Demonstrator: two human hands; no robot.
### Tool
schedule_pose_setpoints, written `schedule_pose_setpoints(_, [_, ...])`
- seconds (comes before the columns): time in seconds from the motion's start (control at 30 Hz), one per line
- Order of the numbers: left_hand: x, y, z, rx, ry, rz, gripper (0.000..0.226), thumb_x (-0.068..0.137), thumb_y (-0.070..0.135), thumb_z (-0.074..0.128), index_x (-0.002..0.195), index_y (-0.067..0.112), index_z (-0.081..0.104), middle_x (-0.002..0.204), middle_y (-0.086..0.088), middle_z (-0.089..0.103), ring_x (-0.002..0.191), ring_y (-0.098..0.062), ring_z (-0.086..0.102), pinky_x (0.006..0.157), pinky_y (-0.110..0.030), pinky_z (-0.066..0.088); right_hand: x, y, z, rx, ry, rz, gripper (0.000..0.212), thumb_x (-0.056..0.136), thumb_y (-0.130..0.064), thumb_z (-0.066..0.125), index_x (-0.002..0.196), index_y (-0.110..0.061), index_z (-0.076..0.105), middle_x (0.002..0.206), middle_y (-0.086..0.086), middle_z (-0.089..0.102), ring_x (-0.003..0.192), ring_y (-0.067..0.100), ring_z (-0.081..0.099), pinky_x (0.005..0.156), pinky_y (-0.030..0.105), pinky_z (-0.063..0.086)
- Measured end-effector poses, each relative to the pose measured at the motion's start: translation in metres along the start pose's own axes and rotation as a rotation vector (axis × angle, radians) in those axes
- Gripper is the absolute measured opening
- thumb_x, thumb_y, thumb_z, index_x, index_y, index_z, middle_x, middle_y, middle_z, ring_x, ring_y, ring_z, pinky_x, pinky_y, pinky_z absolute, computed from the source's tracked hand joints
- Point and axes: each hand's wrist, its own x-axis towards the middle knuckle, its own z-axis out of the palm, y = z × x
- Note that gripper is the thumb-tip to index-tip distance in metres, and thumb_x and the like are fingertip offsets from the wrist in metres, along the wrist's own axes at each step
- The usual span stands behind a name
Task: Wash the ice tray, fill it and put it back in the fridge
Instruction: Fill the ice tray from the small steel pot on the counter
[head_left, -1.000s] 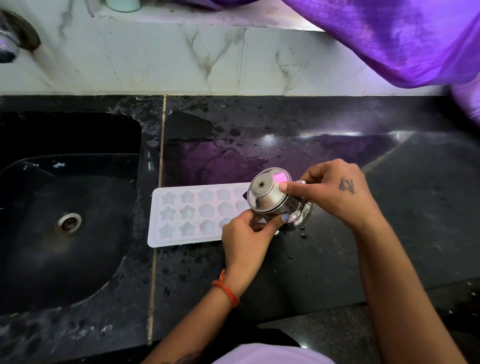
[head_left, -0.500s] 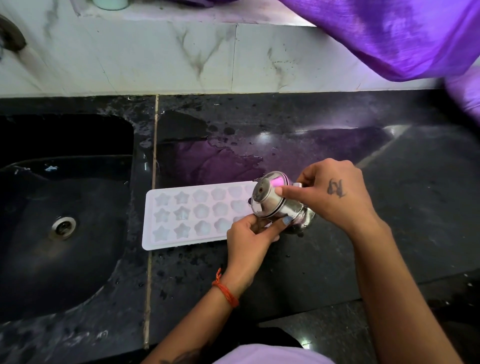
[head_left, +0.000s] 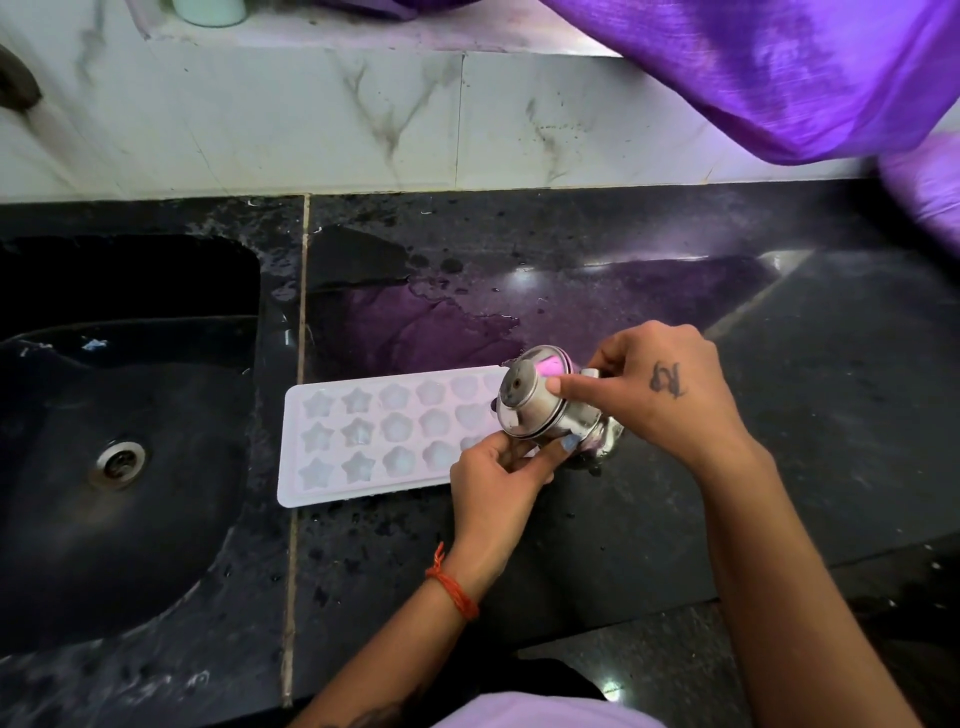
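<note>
Just left of both hands (head_left: 498, 483), ice tray (head_left: 374, 436)

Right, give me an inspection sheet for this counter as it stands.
Surface: black stone counter, wet, with a puddle behind the tray.
Job's things: white plastic ice tray with star and flower moulds lying flat beside the black sink; small shiny steel pot tipped over its right end.
Clutter: nothing seen.
Hands: left hand at the pot's lower rim; right hand gripping the pot, forefinger on its base.
Cables: nothing seen.
Surroundings: white marble-look wall tiles; purple cloth hanging at top right.
</note>
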Motion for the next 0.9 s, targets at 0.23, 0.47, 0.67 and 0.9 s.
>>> schedule_pose_setpoints(0.23, [0.001, 0.005, 0.002, 0.275, 0.092, 0.133, 0.056, 0.053, 0.066, 0.072, 0.084, 0.019, 0.075, 0.073, 0.008, 0.074, 0.071, -0.012, 0.071, 0.076, -0.044, 0.055, 0.001, 0.016, -0.001, 0.164, 0.003, 0.073, 0.041, 0.068, -0.057, 0.073, 0.058, -0.017, 0.066, 0.055, 0.001, 0.065, 0.055, 0.012, 0.059, 0.053, 0.025, 0.041])
schedule_pose_setpoints(0.47, [0.002, 0.007, 0.008, 0.284, 0.071, 0.11, 0.043, 0.061, 0.051, 0.08, 0.086, 0.017, 0.075, 0.075, 0.007, 0.075, 0.071, -0.009, 0.071, 0.077, -0.041, 0.056, -0.002, 0.018, -0.007, 0.149, 0.007, 0.102, 0.041, 0.069, -0.057, 0.073, 0.059, -0.018, 0.066, 0.051, -0.003, 0.061, 0.049, 0.005, 0.051, 0.047, 0.019, 0.032])
schedule_pose_setpoints(0.67, [0.0, 0.0, 0.015, 0.127, -0.017, 0.006, 0.046, 0.054, 0.055, 0.078, 0.084, 0.02, 0.074, 0.081, 0.004, 0.076, 0.078, -0.012, 0.072, 0.082, -0.045, 0.057, -0.004, 0.016, -0.008, 0.039, 0.014, 0.084, 0.039, 0.072, -0.052, 0.073, 0.056, -0.019, 0.06, 0.053, 0.005, 0.061, 0.053, 0.017, 0.055, 0.05, 0.025, 0.038])
schedule_pose_setpoints(0.9, [-0.001, 0.001, 0.022, -0.036, -0.066, -0.04, 0.016, 0.076, 0.015, 0.077, 0.09, 0.013, 0.07, 0.086, -0.003, 0.075, 0.077, -0.009, 0.07, 0.071, -0.027, 0.058, -0.003, 0.012, -0.011, -0.061, 0.013, 0.07, 0.042, 0.074, -0.053, 0.07, 0.053, -0.019, 0.055, 0.051, 0.005, 0.06, 0.047, 0.012, 0.051, 0.046, 0.023, 0.031])
